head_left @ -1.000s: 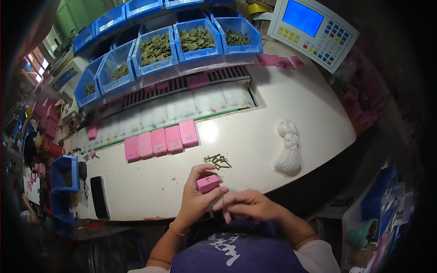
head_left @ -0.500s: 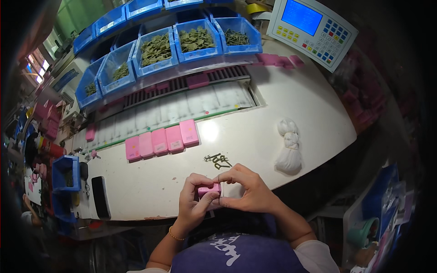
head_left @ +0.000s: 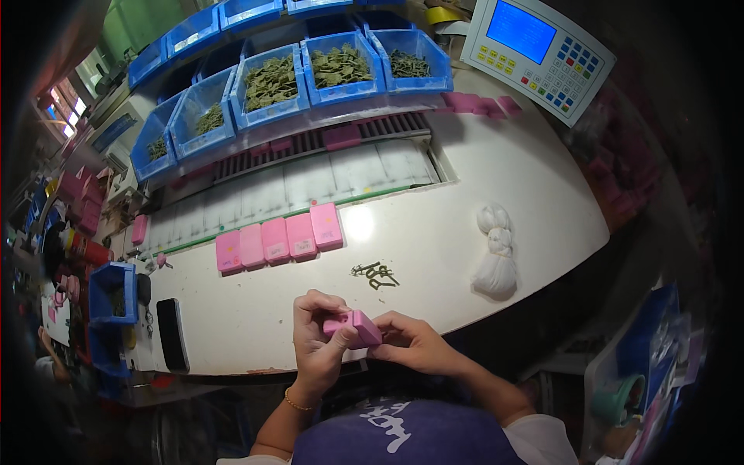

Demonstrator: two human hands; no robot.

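A small pink block [head_left: 366, 328] is held above the table's near edge, one broad face turned to the right. My left hand [head_left: 312, 341] is closed round its left part, with the thumb pressed on the near side. The bent fingers and thumb of my right hand [head_left: 415, 342] pinch at the lower right edge. Finger coverage hides part of the block, so whether it is one piece or two I cannot tell. Beyond my hands, several small dark-green pieces [head_left: 376, 273] lie in a loose cluster on the white table [head_left: 434, 248].
A row of several pink blocks [head_left: 275, 240] stands left of centre. Behind are blue bins [head_left: 271, 112] holding green pieces, and a slotted rail. A tied white bundle [head_left: 496, 252] lies at right, a phone [head_left: 171, 335] at left. A keypad console [head_left: 539, 58] stands at the back right.
The pink block has turned, so a broad face now shows on its right. My right hand has lowered from its upper right corner, and a thin dark line between its fingers no longer shows.
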